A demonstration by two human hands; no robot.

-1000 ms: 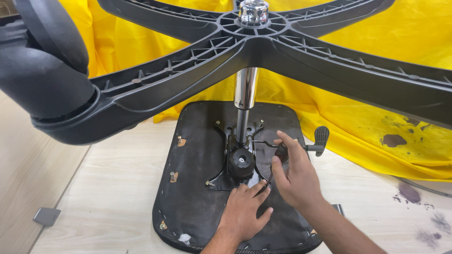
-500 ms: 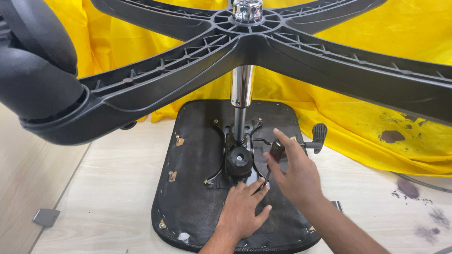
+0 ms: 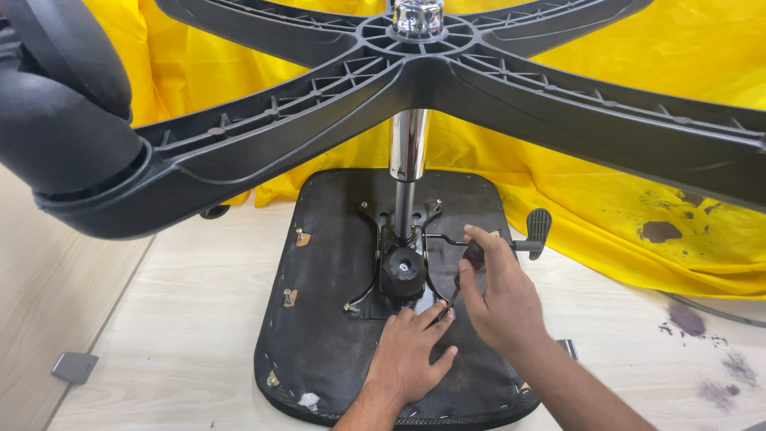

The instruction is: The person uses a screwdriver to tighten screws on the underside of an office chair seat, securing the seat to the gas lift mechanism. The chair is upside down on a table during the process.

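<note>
An office chair lies upside down: its black seat underside (image 3: pixel 335 263) faces up, a chrome gas column (image 3: pixel 408 152) rises from the black metal mechanism plate (image 3: pixel 403 271), and the five-arm black base (image 3: pixel 447 88) spreads overhead. My left hand (image 3: pixel 411 355) rests flat on the seat underside just below the plate, fingers touching its front edge. My right hand (image 3: pixel 499 295) is closed around a thin dark tool (image 3: pixel 453 297) whose tip points at the plate's lower right corner. The black lever handle (image 3: pixel 537 230) sticks out right of my right hand.
A big black caster wheel (image 3: pixel 64 120) hangs close at the upper left. A stained yellow cloth (image 3: pixel 638 207) covers the floor behind and to the right. A small grey bracket (image 3: pixel 76 367) lies on the pale wooden floor at left. Small bolts (image 3: pixel 290 297) stick up from the seat underside.
The view has shifted slightly. My right hand has dropped a little toward the plate's lower right corner with the tool; my left hand has stayed put on the seat underside.
</note>
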